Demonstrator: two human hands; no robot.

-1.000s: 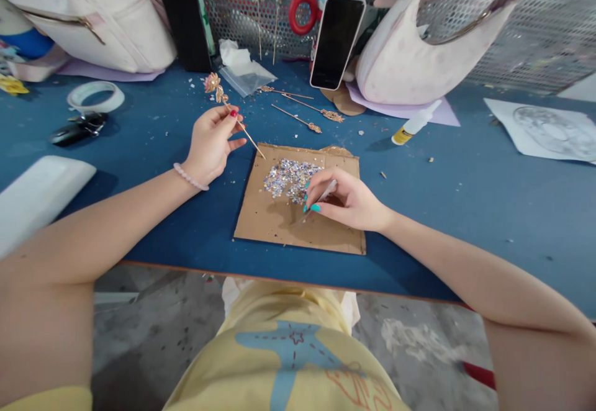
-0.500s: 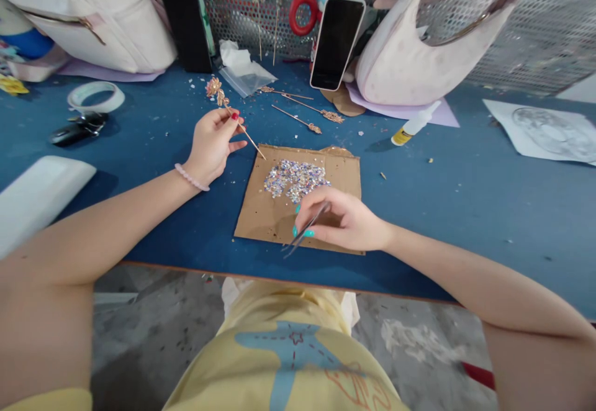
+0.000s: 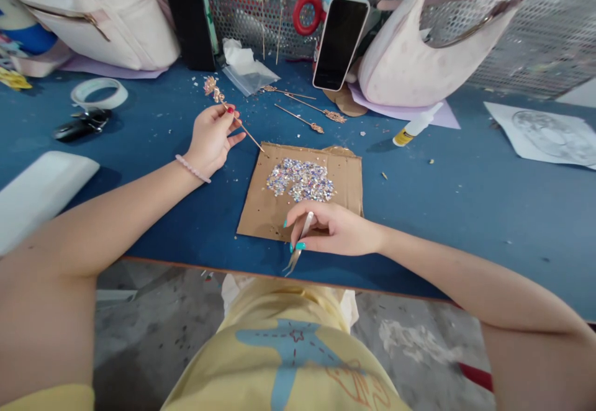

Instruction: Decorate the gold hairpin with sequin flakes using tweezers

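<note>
Between the thumb and fingers of my left hand (image 3: pixel 213 136) is a gold hairpin (image 3: pixel 246 130), its flower-shaped head up at the left and its thin tip by the corner of a cardboard sheet (image 3: pixel 261 218). My right hand (image 3: pixel 333 228) is closed around metal tweezers (image 3: pixel 302 237) over the sheet's front edge. The tweezers' tips point down toward me, slightly apart, and I see nothing between them. A heap of small shiny rhinestones (image 3: pixel 305 178) lies on the cardboard, just beyond my right hand.
More hairpins (image 3: pixel 300 118) lie behind the cardboard. A glue bottle (image 3: pixel 416 126) stands tilted to the right. Along the back are a propped phone (image 3: pixel 339 41), a white handbag (image 3: pixel 395 63) and a backpack (image 3: pixel 107 20). At left lie a tape roll (image 3: pixel 99 93) and a black clip-like object (image 3: pixel 82 124).
My right hand has moved slightly toward me and left, and the tweezers have turned more upright, tips past the cardboard's edge. The left hand keeps its hold on the hairpin; the view shifts slightly.
</note>
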